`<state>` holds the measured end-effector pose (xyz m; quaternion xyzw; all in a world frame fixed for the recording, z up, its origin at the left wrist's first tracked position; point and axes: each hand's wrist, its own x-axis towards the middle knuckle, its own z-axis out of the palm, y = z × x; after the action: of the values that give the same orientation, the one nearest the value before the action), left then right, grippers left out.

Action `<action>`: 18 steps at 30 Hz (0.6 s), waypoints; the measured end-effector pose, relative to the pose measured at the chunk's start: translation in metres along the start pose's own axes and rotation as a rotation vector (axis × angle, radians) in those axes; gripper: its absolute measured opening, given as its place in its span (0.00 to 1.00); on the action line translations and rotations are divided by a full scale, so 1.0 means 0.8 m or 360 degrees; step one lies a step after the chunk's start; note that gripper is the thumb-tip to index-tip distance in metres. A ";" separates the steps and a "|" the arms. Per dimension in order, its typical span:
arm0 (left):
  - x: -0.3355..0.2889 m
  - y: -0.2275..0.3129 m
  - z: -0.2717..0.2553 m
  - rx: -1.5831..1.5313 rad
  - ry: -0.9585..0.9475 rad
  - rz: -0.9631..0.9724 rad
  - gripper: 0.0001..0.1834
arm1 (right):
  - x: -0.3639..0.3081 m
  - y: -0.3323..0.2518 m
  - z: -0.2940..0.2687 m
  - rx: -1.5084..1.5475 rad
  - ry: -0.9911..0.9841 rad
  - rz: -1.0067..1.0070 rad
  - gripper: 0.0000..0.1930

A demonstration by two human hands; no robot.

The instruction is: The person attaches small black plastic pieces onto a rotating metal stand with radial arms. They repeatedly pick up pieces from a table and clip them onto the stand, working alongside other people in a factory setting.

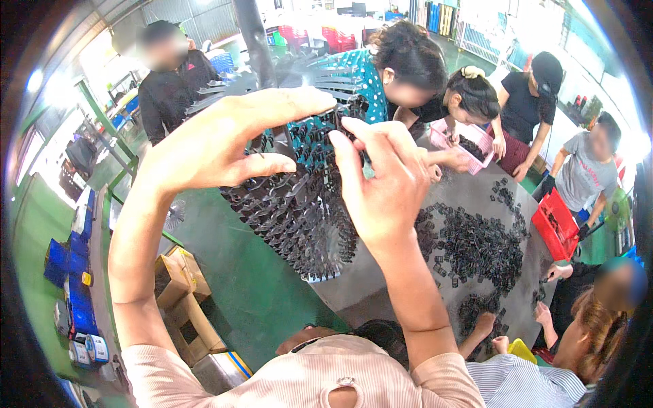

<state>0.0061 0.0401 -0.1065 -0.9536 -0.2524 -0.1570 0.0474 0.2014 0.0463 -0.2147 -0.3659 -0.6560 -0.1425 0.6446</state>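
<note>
In front of me a tall rack (256,44) with a grey pole and rings of radiating metal prongs carries dense rows of small black parts (299,217). My left hand (218,139) is raised at its upper left side, fingers stretched out and thumb well apart, with dark pieces of the rack showing in the gap. Across from it, my right hand (388,180) reaches to the rack's right side. Its thumb and index fingertip are drawn close together beside the black parts; whatever lies between them is hidden.
On the right, a grey table (381,272) bears a spread heap of loose black parts (476,238). Several co-workers are around it, with a pink basket (484,139) and a red crate (554,224). Cardboard boxes (187,306) and blue bins (80,285) stand at left.
</note>
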 end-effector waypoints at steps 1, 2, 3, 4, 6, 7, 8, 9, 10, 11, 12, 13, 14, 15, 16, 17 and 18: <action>-0.001 0.002 0.000 -0.0008 0.0004 0.0017 0.37 | -0.001 -0.005 0.006 -0.0020 0.0007 0.0020 0.08; -0.002 0.003 -0.002 0.0014 -0.0024 0.0001 0.38 | -0.001 -0.009 0.011 -0.0057 0.0010 0.0034 0.08; -0.003 0.006 -0.004 0.0037 -0.0026 0.0001 0.39 | -0.002 -0.008 0.015 -0.0048 0.0047 0.0037 0.07; -0.005 0.009 -0.006 0.0054 -0.0031 0.0001 0.41 | -0.005 -0.007 0.020 -0.0041 0.0081 0.0044 0.07; -0.006 0.007 -0.007 0.0101 -0.0008 0.0046 0.42 | -0.004 -0.012 0.023 -0.0036 0.0136 0.0064 0.05; -0.005 0.010 -0.006 0.0126 0.0000 0.0026 0.41 | -0.005 -0.013 0.025 -0.0019 0.0150 0.0069 0.05; -0.003 0.013 -0.006 0.0153 0.0009 0.0006 0.40 | -0.005 -0.013 0.027 -0.0003 0.0163 0.0073 0.05; 0.001 0.015 -0.005 0.0179 0.0018 -0.0013 0.39 | -0.006 -0.013 0.029 0.0014 0.0178 0.0077 0.04; 0.002 0.018 0.002 0.0201 0.0113 -0.0014 0.35 | -0.007 -0.012 0.031 0.0031 0.0190 0.0085 0.04; 0.004 0.022 0.005 0.0215 0.0143 -0.0045 0.35 | -0.009 -0.012 0.033 0.0047 0.0203 0.0094 0.04; 0.005 0.026 0.008 0.0229 0.0174 -0.0076 0.34 | -0.009 -0.011 0.033 0.0064 0.0217 0.0102 0.04; 0.007 0.029 0.011 0.0239 0.0203 -0.0109 0.33 | -0.008 -0.011 0.033 0.0128 0.0176 0.0156 0.04; 0.009 0.030 0.016 0.0269 0.0255 -0.0108 0.31 | -0.007 -0.010 0.031 0.0191 0.0135 0.0210 0.04; 0.010 0.030 0.016 0.0270 0.0266 -0.0111 0.30 | -0.004 -0.009 0.028 0.0254 0.0095 0.0265 0.04; 0.010 0.029 0.018 0.0271 0.0271 -0.0119 0.30 | -0.001 -0.005 0.023 0.0293 0.0073 0.0211 0.04; 0.011 0.029 0.019 0.0273 0.0276 -0.0126 0.29 | 0.000 -0.001 0.019 0.0454 0.0027 0.0307 0.04; 0.013 0.028 0.020 0.0270 0.0285 -0.0107 0.29 | -0.002 0.002 0.013 0.0615 -0.0018 0.0403 0.05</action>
<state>0.0302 0.0283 -0.1184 -0.9194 -0.2913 -0.2211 0.1450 0.1948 0.0542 -0.2178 -0.3158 -0.6235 0.0697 0.7117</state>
